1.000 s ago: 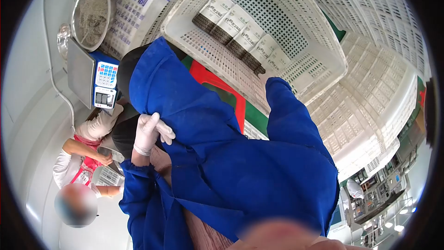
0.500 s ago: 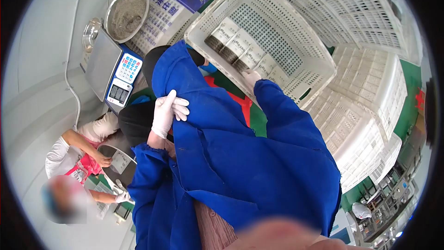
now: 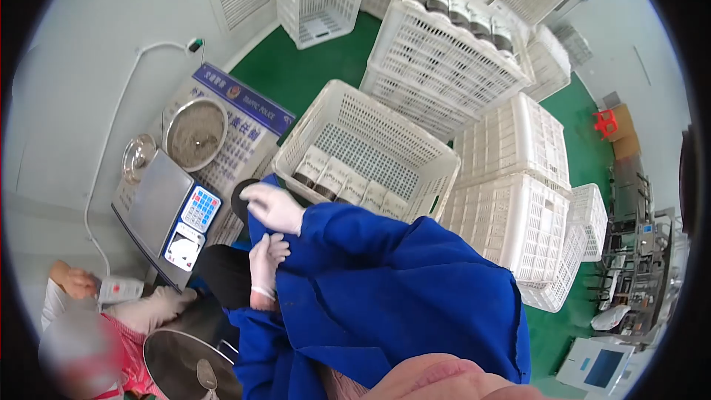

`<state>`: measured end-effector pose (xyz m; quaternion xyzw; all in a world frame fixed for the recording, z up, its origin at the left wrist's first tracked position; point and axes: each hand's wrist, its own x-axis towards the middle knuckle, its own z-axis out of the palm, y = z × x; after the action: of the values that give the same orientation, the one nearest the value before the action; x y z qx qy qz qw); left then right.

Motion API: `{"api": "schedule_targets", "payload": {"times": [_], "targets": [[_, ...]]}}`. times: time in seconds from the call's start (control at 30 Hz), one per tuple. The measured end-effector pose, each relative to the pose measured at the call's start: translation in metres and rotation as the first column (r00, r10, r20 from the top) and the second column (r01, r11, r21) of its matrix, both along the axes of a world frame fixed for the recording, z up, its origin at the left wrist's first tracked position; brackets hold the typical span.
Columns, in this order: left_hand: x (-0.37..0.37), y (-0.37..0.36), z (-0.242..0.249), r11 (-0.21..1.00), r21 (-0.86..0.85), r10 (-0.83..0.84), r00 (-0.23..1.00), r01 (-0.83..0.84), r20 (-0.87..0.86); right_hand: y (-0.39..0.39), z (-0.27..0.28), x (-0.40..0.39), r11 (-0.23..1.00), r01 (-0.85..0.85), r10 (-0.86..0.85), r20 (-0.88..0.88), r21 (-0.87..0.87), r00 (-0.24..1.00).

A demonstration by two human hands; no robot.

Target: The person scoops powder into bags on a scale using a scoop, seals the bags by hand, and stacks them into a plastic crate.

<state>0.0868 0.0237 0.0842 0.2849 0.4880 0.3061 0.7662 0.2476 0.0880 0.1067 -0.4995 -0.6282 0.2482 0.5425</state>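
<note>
My left hand (image 3: pixel 265 263), in a white glove, rests over my lap on the blue coat (image 3: pixel 355 289); its fingers are loosely bent and apart, with nothing visible in them. Just above it, my gloved right hand (image 3: pixel 275 208) reaches leftward over my knee, fingers stretched out and seemingly holding nothing. Beyond that hand stands a white plastic crate (image 3: pixel 385 115). Along its near side lies a row of several white-labelled packs (image 3: pixel 332 178) with dark contents. Left of my knees sits a digital scale (image 3: pixel 152 200), its plate bare.
Steel bowl (image 3: pixel 196 133) with greyish contents stands behind the scale, beside a smaller bowl (image 3: pixel 139 157). At lower left a co-worker holds a white pack (image 3: pixel 121 290) near a large pot (image 3: pixel 167 341) containing a scoop (image 3: pixel 207 376). Stacked crates (image 3: pixel 511 215) rise at right.
My right hand has left the crate's packs and come back over my knee beside my left hand. The view has tilted up. The co-worker's white pack is now raised beside the scale.
</note>
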Motion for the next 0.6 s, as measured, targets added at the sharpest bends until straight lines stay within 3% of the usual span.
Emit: {"api": "schedule_targets", "payload": {"times": [0.1, 0.13, 0.2, 0.23, 0.27, 0.3, 0.37, 0.43, 0.5, 0.57, 0.6], "targets": [[-0.04, -0.004, -0.033, 0.978, -0.18, 0.124, 0.987, -0.104, 0.104, -0.015, 0.012, -0.058, 0.977, -0.212, 0.212, 0.074, -0.005, 0.975], [-0.034, -0.009, -0.003, 0.917, -0.281, 0.322, 0.941, -0.282, 0.107, -0.021, 0.006, -0.076, 0.967, -0.254, 0.255, 0.119, -0.025, 0.959], [-0.045, -0.01, -0.028, 0.815, -0.311, 0.578, 0.725, -0.489, 0.375, -0.039, -0.014, -0.101, 0.932, -0.351, 0.361, 0.138, -0.096, 0.922], [-0.062, -0.01, -0.05, 0.79, -0.337, 0.611, 0.611, -0.512, 0.503, -0.046, -0.024, -0.11, 0.927, -0.368, 0.375, 0.205, -0.074, 0.904], [-0.072, -0.006, -0.083, 0.84, -0.301, 0.527, 0.544, -0.452, 0.653, -0.045, -0.036, -0.111, 0.89, -0.454, 0.43, 0.376, -0.027, 0.821], [-0.085, -0.005, -0.122, 0.891, -0.226, 0.409, 0.478, -0.395, 0.777, -0.044, -0.031, -0.119, 0.857, -0.417, 0.505, 0.334, -0.303, 0.796], [-0.098, -0.006, -0.192, 0.917, -0.036, 0.247, 0.494, -0.397, 0.834, -0.036, -0.048, -0.125, 0.865, -0.42, 0.5, 0.407, -0.272, 0.765], [-0.092, 0.001, -0.251, 0.786, 0.076, 0.486, 0.689, -0.614, 0.538, -0.03, -0.054, -0.128, 0.857, -0.414, 0.504, 0.333, -0.307, 0.797], [-0.072, -0.001, -0.236, 0.748, 0.422, 0.517, 0.849, -0.512, 0.114, -0.029, -0.063, -0.13, 0.865, -0.412, 0.494, 0.345, -0.285, 0.798], [-0.072, 0.005, -0.254, 0.759, 0.451, 0.496, 0.866, -0.47, 0.068, -0.026, -0.062, -0.132, 0.863, -0.415, 0.5, 0.365, -0.289, 0.786], [-0.076, 0.002, -0.218, 0.776, 0.582, 0.428, 0.879, -0.241, -0.207, -0.025, -0.057, -0.134, 0.855, -0.417, 0.511, 0.364, -0.309, 0.779]]}}
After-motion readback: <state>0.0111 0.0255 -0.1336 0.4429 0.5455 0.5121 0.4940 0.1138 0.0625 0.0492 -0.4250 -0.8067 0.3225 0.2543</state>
